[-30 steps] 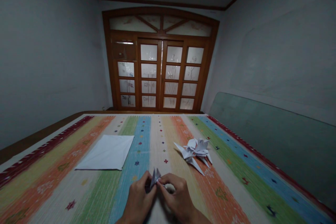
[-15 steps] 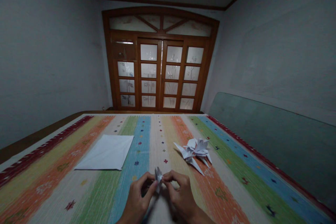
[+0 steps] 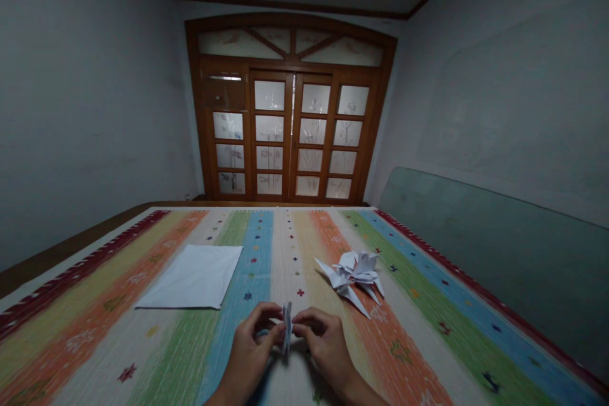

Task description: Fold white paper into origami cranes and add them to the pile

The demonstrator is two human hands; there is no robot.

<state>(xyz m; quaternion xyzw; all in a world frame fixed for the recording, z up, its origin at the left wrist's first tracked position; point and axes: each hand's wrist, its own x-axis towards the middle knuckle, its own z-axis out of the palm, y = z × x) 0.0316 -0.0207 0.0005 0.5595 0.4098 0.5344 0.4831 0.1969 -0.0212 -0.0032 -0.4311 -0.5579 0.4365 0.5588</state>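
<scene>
Your left hand [image 3: 250, 352] and right hand [image 3: 326, 349] pinch a narrow folded paper piece [image 3: 287, 328] upright over the striped rug [image 3: 118, 336]. Left of that piece lies an unfolded white paper sheet [image 3: 190, 276]; right of it sits a fully folded paper figure [image 3: 352, 279].

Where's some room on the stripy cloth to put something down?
There's room on the cloth below the white paper sheet, and between that sheet and the paper bird. It's crowded in front, where the left hand and right hand pinch the folded paper.
</scene>
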